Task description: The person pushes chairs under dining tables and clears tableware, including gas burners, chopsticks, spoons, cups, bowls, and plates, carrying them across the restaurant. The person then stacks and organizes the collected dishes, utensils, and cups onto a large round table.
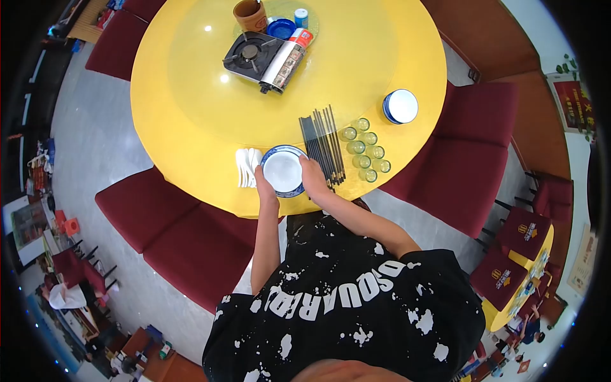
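Observation:
Both my hands grip a round white plate with a blue-patterned rim point(283, 170) at the near edge of the yellow round table. My left hand point(266, 186) is closed on its left side, and my right hand point(312, 179) on its right side. Whether more dishes are stacked under it, I cannot tell. White spoons point(245, 168) lie just left of the plate. Close by my right hand, a bunch of dark chopsticks point(323, 145) is spread on the table. Several small greenish glasses point(367, 137) stand to the right of the chopsticks.
White bowls with blue sides point(401, 107) are stacked at the table's right. A portable gas stove point(253, 55) sits toward the far side, near a brown pot point(250, 15), a blue dish point(280, 28) and a can point(301, 18). Dark red chairs point(445, 159) surround the table.

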`<state>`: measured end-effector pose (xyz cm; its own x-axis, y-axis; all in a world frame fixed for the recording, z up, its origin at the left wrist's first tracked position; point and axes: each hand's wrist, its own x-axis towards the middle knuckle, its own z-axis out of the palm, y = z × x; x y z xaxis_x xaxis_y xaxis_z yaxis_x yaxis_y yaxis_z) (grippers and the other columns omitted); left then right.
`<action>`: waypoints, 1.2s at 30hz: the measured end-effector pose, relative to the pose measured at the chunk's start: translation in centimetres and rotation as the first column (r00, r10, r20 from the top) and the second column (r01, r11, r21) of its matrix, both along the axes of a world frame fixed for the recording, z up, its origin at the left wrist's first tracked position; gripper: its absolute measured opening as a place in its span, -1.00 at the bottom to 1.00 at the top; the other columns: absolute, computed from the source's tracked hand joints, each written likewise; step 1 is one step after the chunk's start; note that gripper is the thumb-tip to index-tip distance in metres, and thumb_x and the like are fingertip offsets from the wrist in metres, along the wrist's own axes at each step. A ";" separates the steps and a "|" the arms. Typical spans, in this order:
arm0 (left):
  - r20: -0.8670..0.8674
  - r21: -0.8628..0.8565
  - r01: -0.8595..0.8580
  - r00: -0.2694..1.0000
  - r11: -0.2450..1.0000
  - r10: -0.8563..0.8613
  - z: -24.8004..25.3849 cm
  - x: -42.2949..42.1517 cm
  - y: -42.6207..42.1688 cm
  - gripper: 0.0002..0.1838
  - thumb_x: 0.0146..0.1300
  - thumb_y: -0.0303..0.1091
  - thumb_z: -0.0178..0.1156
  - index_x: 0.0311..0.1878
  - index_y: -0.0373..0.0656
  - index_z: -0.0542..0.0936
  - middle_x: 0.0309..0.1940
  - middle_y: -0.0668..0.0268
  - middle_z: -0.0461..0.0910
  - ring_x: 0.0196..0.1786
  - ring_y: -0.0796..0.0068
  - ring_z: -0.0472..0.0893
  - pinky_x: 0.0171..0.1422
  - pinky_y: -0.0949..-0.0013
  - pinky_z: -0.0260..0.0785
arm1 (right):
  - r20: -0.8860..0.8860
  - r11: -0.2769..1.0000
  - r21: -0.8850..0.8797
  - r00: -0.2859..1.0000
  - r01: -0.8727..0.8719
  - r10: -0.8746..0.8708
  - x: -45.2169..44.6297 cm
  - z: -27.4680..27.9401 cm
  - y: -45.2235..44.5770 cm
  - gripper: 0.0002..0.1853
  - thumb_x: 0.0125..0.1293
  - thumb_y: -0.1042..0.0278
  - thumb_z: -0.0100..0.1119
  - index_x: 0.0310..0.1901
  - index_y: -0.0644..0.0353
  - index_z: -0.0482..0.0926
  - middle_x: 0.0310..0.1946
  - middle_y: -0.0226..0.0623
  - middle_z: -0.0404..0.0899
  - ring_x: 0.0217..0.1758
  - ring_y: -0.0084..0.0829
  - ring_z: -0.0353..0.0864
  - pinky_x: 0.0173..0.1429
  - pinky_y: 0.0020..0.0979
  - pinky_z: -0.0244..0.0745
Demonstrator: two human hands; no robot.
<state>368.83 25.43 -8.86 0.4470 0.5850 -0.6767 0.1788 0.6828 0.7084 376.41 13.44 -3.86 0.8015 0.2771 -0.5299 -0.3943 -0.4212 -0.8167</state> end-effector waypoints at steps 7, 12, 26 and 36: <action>-0.023 -0.024 0.005 1.000 1.000 -0.006 1.8 0.3 -0.5 -0.42 0.55 0.02 -0.30 0.34 -0.20 0.42 0.20 0.22 0.55 0.25 0.33 0.52 0.33 0.30 0.34 | 0.125 0.977 0.028 0.971 -0.211 0.206 0.5 0.8 -0.8 -0.36 0.51 -0.07 -0.26 0.17 0.45 0.47 0.29 0.29 0.35 0.43 0.17 0.23 0.53 -0.13 0.04; -0.041 -0.008 0.000 0.999 1.000 -0.001 2.0 0.5 -0.7 -0.42 0.55 0.02 -0.32 0.34 -0.20 0.41 0.22 0.22 0.54 0.27 0.33 0.51 0.34 0.30 0.33 | 0.194 0.925 -0.106 0.904 -0.365 0.380 0.7 -2.8 -0.7 -0.41 0.52 -0.01 -0.29 0.20 0.37 0.50 0.26 0.13 0.45 0.46 0.24 0.16 0.58 -0.08 -0.05; 0.158 0.232 -0.031 0.987 0.972 -0.007 2.2 0.7 -2.2 -0.47 0.58 -0.14 -0.32 0.40 -0.25 0.36 0.29 0.13 0.47 0.32 0.24 0.48 0.41 0.23 0.34 | 0.365 0.924 -0.080 0.851 -0.374 0.376 0.6 -4.0 -0.6 -0.60 0.50 0.14 -0.16 0.13 0.23 0.51 0.09 0.19 0.47 0.17 0.18 0.37 0.27 -0.04 0.31; 0.299 0.148 0.068 0.948 0.987 -0.110 8.7 6.0 -6.3 -0.48 0.55 -0.13 -0.21 0.40 -0.26 0.36 0.26 0.15 0.50 0.28 0.25 0.53 0.37 0.20 0.40 | 0.337 0.969 -0.009 0.912 -0.245 0.234 5.5 3.5 -6.2 -0.60 0.49 0.11 -0.18 -0.05 0.31 0.52 -0.06 0.14 0.53 0.05 0.08 0.45 0.20 -0.05 0.32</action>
<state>374.82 19.11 -0.14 0.6744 0.6088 -0.4179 -0.0046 0.5693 0.8221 381.90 7.23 -0.36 0.8373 0.4956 -0.2310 0.0127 -0.4400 -0.8979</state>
